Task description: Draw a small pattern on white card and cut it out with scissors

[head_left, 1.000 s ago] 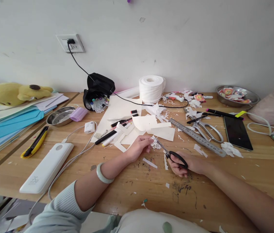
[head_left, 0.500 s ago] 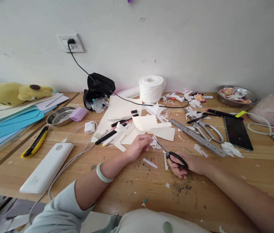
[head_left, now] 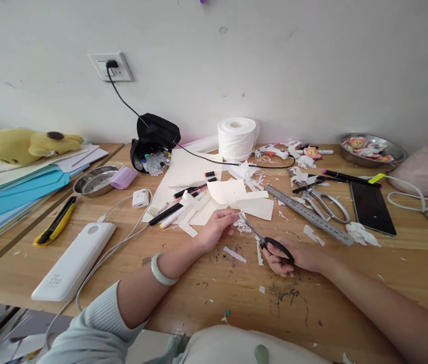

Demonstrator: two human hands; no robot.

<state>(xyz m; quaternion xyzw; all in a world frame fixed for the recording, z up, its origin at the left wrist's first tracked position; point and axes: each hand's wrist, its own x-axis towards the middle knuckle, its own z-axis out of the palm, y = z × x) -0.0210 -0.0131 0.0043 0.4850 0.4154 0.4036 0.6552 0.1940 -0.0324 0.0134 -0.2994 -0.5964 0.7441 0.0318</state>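
Between the fingertips of my left hand (head_left: 218,228) is a small piece of white paper (head_left: 243,224) with black line drawing on it. My right hand (head_left: 282,258) is wrapped round the black handles of a pair of scissors (head_left: 259,238). Their metal blades point up and left and meet the drawn paper beside my left fingertips. Whether the blades are closed I cannot tell. A thin paper strip (head_left: 234,254) lies on the wooden table below my hands, and another hangs or lies just left of my right hand.
Beyond my hands lie cut paper sheets (head_left: 253,206), markers (head_left: 166,214) and a steel ruler (head_left: 308,215). Larger metal scissors (head_left: 327,205) and a phone (head_left: 372,207) are on the right. A white power bank (head_left: 73,260) and a yellow utility knife (head_left: 55,221) lie left. A tissue roll (head_left: 237,139) stands behind.
Almost nothing differs. Both hands, the drawn paper and the scissors keep nearly the same place, with only a very slight shift of the whole view.
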